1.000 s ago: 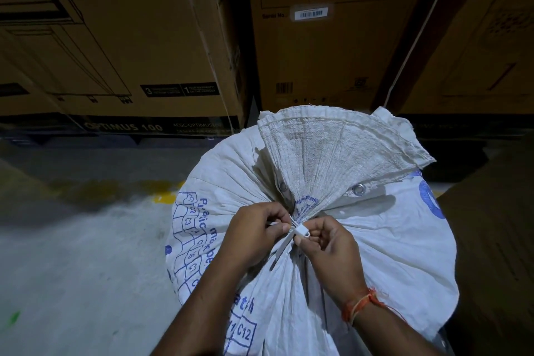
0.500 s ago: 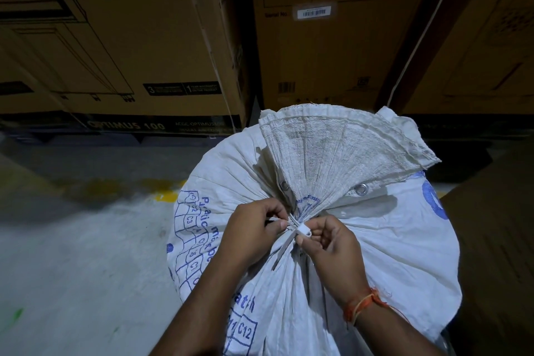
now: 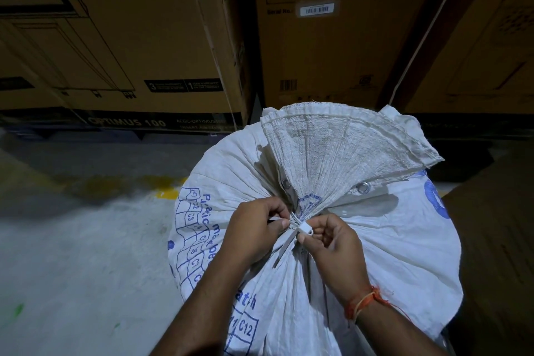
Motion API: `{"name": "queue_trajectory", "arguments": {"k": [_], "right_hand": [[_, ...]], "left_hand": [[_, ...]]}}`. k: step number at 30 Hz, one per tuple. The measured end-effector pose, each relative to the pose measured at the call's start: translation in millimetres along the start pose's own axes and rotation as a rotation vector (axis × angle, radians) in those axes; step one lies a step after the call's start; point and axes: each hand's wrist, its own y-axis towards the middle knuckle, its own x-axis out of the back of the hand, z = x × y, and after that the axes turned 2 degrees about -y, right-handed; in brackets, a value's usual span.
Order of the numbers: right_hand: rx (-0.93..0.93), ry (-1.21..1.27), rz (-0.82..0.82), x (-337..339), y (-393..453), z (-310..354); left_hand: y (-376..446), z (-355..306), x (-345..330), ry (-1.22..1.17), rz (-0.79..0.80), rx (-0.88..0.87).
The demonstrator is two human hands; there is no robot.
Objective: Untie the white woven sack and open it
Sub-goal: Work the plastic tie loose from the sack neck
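We've got both forearms coming in from the near edge, angled in twd each other, hands meeting mid-frame. Our left hand (image 3: 255, 230) is knuckles-up, fingers curled under, thumb & forefinger pinched tight at its right side. Our right hand (image 3: 332, 248) sits just right of it, almost touching, back of hand twd us, fingers curled in, thumb tip fwd in a pinch. Right wrist is bent slightly, w/ an orange thread band round it.

- A warehouse or storeroom, dimly lit.
- Large printed cardboard cartons (image 3: 150, 37) stand stacked in a row, one bearing a barcode label (image 3: 317, 9).
- Bare concrete floor (image 3: 72, 254) with a worn yellow painted line (image 3: 169, 192).
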Motion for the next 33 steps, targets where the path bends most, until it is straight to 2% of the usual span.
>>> {"name": "queue_trajectory", "arguments": {"k": [20, 25, 33], "right_hand": [[-0.009, 0.019, -0.01, -0.3, -0.8, 2.8], [0.013, 0.012, 0.001, -0.9, -2.9, 7.4], [0.025, -0.025, -0.036, -0.6, -2.3, 3.8]], "left_hand": [[-0.5, -0.5, -2.8, -0.002, -0.002, -0.007], [1.7, 7.7, 6.0, -0.097, 0.043, -0.004], [1.7, 6.9, 1.0, -0.077, 0.009, -0.003]]}}
